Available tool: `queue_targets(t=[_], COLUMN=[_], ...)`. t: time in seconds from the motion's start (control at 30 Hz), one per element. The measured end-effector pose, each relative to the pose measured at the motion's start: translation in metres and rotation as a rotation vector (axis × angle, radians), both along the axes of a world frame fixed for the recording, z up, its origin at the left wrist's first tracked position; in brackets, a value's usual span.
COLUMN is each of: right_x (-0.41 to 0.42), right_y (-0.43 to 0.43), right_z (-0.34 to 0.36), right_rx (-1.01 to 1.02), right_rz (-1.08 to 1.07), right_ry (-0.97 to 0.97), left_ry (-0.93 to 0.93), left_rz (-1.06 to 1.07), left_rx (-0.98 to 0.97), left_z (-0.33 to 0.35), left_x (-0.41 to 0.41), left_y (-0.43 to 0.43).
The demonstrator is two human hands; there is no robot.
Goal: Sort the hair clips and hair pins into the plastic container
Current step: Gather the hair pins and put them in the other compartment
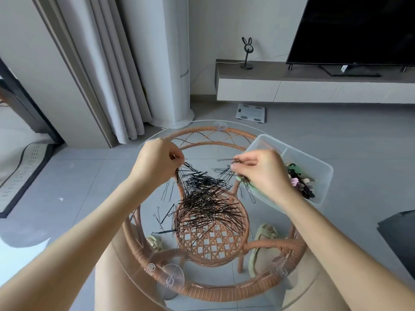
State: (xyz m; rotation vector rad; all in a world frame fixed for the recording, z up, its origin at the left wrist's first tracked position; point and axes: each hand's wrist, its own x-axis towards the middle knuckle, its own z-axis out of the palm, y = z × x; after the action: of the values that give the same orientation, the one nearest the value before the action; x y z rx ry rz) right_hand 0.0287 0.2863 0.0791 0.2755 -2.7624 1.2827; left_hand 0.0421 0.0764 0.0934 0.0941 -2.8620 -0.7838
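The hair pins [202, 198] lie in a dense black pile at the middle of our round glass worktop [155, 196], with single pins strewn around its edges. Our left hand [157, 162] hangs over the far end of the pile, its fingertips pinched on a bunch of pins that fans downward into the heap. Our right hand [260, 169] is held apart from it, to the right, and pinches a few pins between thumb and fingers, their ends pointing back toward the pile. This hand hovers at the near left edge of the plastic container [325, 182], which stands on the right side of the worktop and is clear, with a divider across it. In its right compartment lie the hair clips [301, 182], a heap of dark, pink and green ones; what the other compartment holds we cannot tell, since our hand covers most of it. The glass rests on a rattan frame [213, 292] with clear suction cups [171, 279], and through it we see a pair of pale sandals [262, 234] on the grey floor. Farther off stand a television [359, 28] on a low white cabinet [292, 88], a bathroom scale [251, 112] and grey curtains [107, 75].
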Motion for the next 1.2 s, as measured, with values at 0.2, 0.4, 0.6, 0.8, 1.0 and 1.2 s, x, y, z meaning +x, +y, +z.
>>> queue_targets(t=[0.2,0.4,0.6,0.8,1.0,1.2], right_x=[-0.059,-0.094,-0.101,-0.093,-0.062,-0.04], right_y=[0.037,0.041,0.031,0.063,0.101,0.111], right_z=[0.008,-0.013,-0.029,-0.011,-0.002,-0.007], right_rx=[-0.114,0.162,0.293,0.242,0.154,0.079], right_rz=[-0.32,-0.569,-0.395,-0.376,-0.389,-0.339], right_ry=[-0.012,-0.176,-0.236,-0.097,0.005,-0.05], left_ry=[-0.016,-0.046,-0.04,0.068,0.124,0.005], left_rz=[0.009,-0.002,-0.066,-0.174,-0.328,-0.553], left_rx=[0.033,0.09,0.11,0.047,-0.225,-0.532], left_z=[0.014,0.011,0.018,0.028,0.011,-0.022], left_x=[-0.011,-0.021,-0.031,-0.057,-0.091,-0.108], left_y=[0.005,0.012,0.035,0.083,0.146,0.185])
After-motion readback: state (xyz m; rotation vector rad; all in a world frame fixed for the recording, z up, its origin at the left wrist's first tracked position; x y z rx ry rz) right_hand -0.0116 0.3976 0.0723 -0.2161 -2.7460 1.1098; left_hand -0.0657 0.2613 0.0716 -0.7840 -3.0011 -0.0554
